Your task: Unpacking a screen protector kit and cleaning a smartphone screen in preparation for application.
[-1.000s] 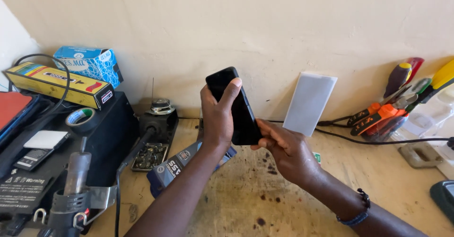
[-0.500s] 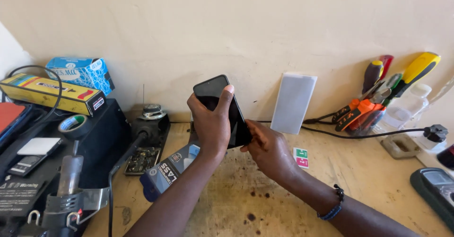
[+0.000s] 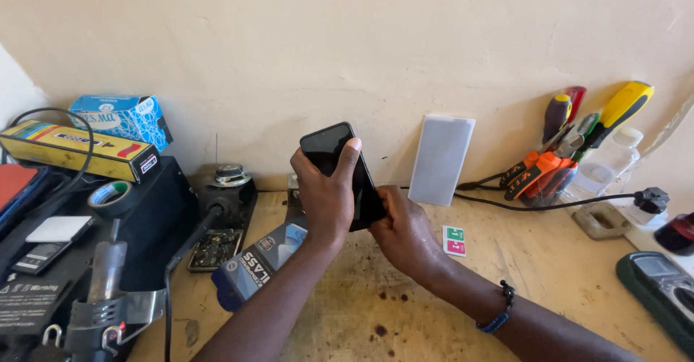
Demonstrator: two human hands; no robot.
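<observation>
Both hands grip one black smartphone (image 3: 340,167): left hand (image 3: 325,196) wraps its back. Right hand (image 3: 405,228) pinches the lower edge, fingertips hidden behind it.

phone (image 3: 340,167): lower half hidden by hands | multimeter (image 3: 661,290): cut by right edge

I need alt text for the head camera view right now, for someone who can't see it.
Above a worn wooden workbench, the left hand grips a black smartphone upright while the right hand holds its lower edge. A white panel leans on the wall behind; screwdrivers lie to the right, a blue box to the left.
</observation>
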